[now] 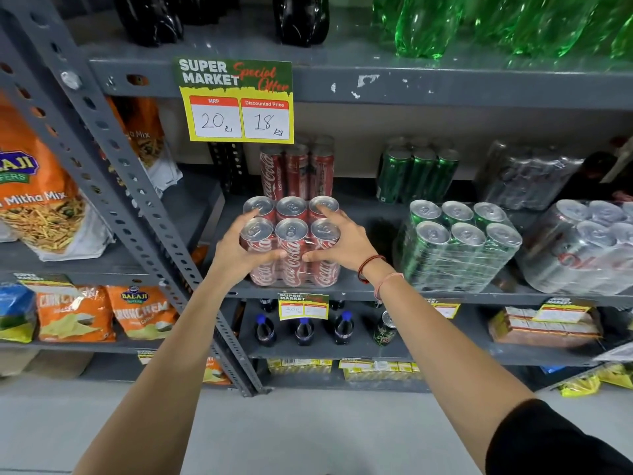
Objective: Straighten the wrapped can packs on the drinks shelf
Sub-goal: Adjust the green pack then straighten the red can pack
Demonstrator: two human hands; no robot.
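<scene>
A plastic-wrapped pack of red cola cans (292,234) stands at the front edge of the grey drinks shelf (359,289). My left hand (236,250) clasps its left side and my right hand (342,241) clasps its right side, fingers over the can tops and thumbs on the front. A second red can pack (297,171) stands upright behind it. To the right sits a wrapped green can pack (457,243), turned at an angle, with another green pack (416,173) behind. Furthest right are silver can packs (582,245), also skewed.
A slanted perforated steel upright (113,156) runs just left of my left hand. A yellow price card (236,104) hangs from the shelf above. Dark and green bottles (428,25) stand on top. Small bottles (305,330) line the shelf below; orange snack bags (37,186) fill the left bay.
</scene>
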